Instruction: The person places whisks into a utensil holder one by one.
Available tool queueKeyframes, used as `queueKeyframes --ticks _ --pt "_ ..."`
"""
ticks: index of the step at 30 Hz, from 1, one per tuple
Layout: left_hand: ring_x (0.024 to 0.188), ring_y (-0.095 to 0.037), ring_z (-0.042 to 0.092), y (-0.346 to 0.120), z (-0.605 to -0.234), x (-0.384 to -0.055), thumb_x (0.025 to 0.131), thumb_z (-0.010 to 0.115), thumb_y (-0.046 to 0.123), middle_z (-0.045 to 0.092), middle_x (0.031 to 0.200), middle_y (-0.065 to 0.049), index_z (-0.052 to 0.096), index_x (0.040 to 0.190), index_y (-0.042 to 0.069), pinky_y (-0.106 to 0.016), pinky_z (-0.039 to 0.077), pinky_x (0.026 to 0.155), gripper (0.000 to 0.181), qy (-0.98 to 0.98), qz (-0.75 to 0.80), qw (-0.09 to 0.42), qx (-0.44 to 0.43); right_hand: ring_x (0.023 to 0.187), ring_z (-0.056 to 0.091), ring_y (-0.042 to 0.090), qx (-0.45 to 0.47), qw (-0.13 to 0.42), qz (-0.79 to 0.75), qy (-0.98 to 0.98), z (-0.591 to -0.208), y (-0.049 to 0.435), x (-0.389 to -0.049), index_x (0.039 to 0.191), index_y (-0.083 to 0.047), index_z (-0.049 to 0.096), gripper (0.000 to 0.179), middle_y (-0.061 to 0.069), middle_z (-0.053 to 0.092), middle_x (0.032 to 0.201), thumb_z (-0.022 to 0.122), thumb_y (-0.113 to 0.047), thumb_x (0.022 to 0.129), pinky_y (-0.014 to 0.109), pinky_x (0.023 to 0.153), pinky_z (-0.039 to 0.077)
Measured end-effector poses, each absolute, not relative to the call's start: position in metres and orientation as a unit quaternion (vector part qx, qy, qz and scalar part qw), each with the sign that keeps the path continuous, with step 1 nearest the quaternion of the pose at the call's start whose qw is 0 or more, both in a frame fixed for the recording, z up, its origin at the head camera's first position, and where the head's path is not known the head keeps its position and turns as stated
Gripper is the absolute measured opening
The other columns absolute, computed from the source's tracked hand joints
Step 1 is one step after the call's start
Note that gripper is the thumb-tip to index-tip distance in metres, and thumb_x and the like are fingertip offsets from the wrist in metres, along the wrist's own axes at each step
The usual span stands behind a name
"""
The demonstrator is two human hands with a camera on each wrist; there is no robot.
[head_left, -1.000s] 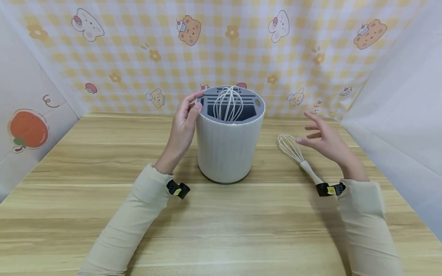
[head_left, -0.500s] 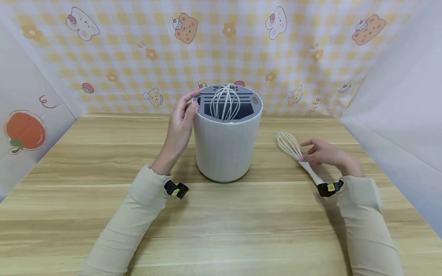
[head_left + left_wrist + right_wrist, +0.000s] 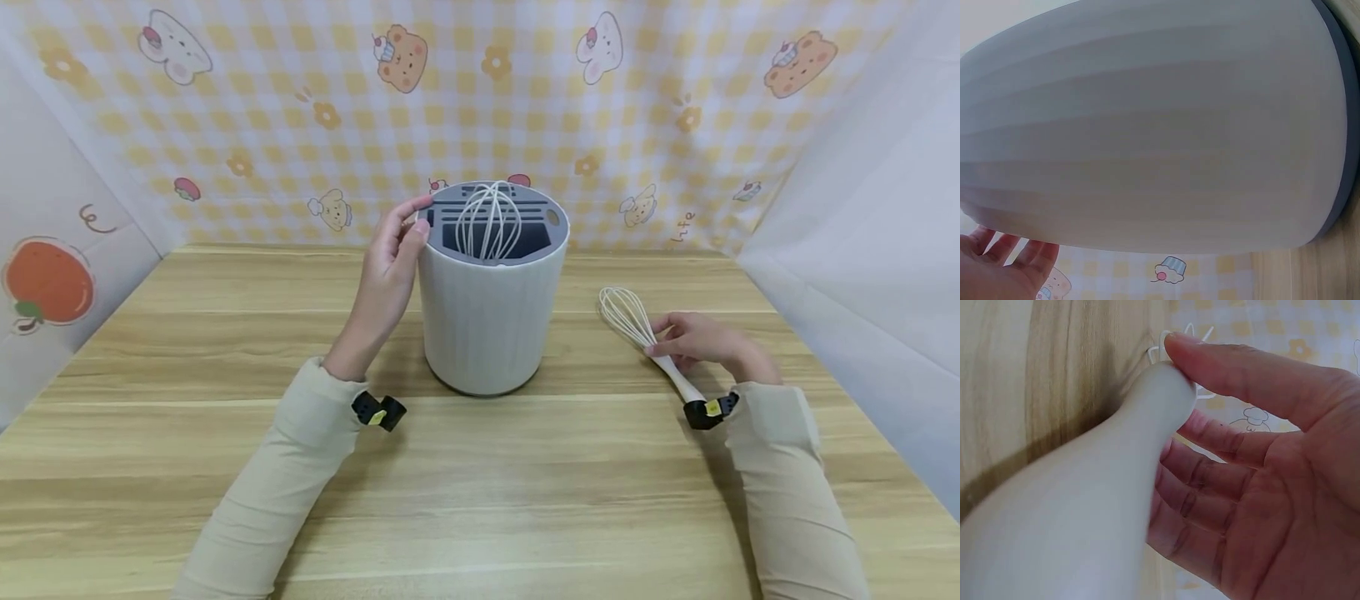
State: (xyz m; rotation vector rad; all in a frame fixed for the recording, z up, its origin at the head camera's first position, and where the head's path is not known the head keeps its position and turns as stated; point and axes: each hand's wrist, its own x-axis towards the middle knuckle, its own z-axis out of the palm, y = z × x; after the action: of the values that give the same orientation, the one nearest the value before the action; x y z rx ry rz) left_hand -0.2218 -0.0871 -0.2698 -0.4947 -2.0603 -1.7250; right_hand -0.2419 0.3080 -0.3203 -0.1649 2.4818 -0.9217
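A white utensil holder (image 3: 491, 325) with a grey slotted top stands upright on the table. The wire loops of one whisk (image 3: 487, 221) stick up from its large front opening; that whisk's handle is hidden inside. My left hand (image 3: 390, 250) holds the holder's left rim, thumb and index finger bent at the edge; several fingertips (image 3: 1038, 253) meet its side in the left wrist view. A second whisk (image 3: 667, 367), cream-handled, lies to the right, wires pointing back left. My right hand (image 3: 697, 340) pinches this whisk near the handle's wire end, thumb on one side and fingers on the other.
The wood-grain table (image 3: 480, 500) reaches back to a yellow checked cloth (image 3: 480, 108) with cartoon prints, close behind the holder. Pale hangings (image 3: 870, 233) border both sides. Each wrist carries a small black camera (image 3: 378, 411).
My right hand has come down from above the whisk onto its handle and now grips it. My left hand stays at the holder's rim. The head view has shifted slightly.
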Motion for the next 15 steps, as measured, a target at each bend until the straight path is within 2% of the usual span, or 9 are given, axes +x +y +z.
queueKeyframes --ticks 8,15 --pt "0.089 -0.012 0.044 -0.0876 -0.2697 -0.2205 0.097 0.04 0.024 0.048 0.122 -0.006 0.048 0.132 0.011 -0.023 0.037 0.077 0.039 -0.738 -0.617 0.205 -0.178 0.062 0.052 0.009 -0.062 0.237 -0.332 0.911 -0.3191 0.3087 -0.2418 0.124 0.008 0.04 0.05 0.002 0.054 0.083 0.062 -0.018 0.087 0.025 0.059 0.048" --pt "0.092 -0.012 0.045 -0.0882 -0.2685 -0.2194 0.097 0.041 0.025 0.047 0.128 -0.005 0.048 0.133 0.012 -0.024 0.038 0.079 0.039 -0.738 -0.619 0.2 -0.18 0.067 0.052 0.012 -0.072 0.215 -0.338 0.913 -0.3169 0.3082 -0.2409 0.126 0.008 0.039 0.051 0.005 0.055 0.086 0.06 -0.02 0.088 0.028 0.06 0.05"
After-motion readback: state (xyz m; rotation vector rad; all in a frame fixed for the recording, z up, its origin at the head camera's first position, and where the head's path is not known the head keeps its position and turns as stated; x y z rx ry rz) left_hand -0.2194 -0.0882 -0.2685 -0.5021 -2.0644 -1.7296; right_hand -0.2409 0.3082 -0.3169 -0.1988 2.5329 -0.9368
